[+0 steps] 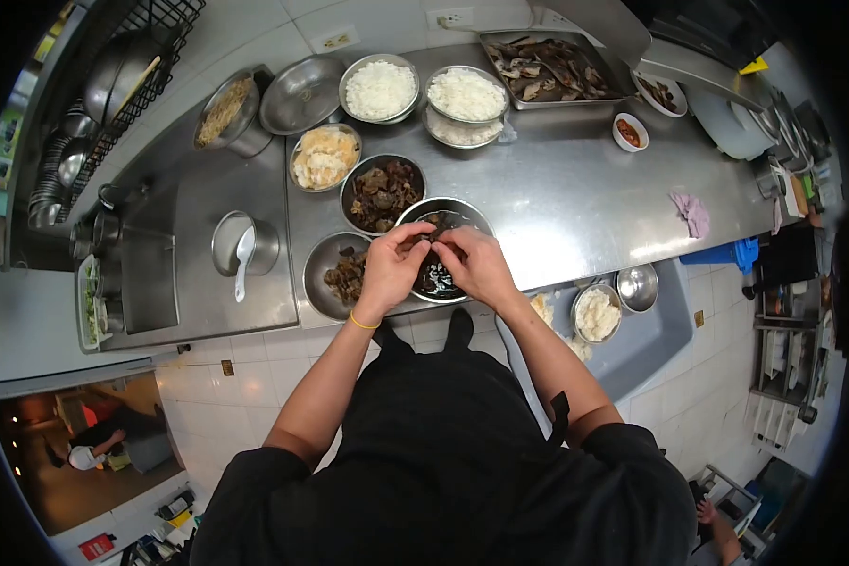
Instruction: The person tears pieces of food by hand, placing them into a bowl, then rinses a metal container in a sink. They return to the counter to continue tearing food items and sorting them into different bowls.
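Both hands meet over a steel bowl of dark liquid (436, 280) near the counter's front edge. My left hand (393, 267), with a yellow band at the wrist, has its fingers pinched on a small dark piece. My right hand (478, 265) pinches at the same piece from the other side. What the piece is cannot be made out. Left of them is a steel bowl with brown chopped pieces (347, 275). Just behind sits a bowl of dark brown pieces (384, 193).
Along the back stand rice bowls (380, 90), a tray of dried pieces (552, 68) and a small red-sauce bowl (629, 133). A pot with a white spoon (244, 253) is at left. A grey tub (651, 344) stands below right. People are visible at both lower corners.
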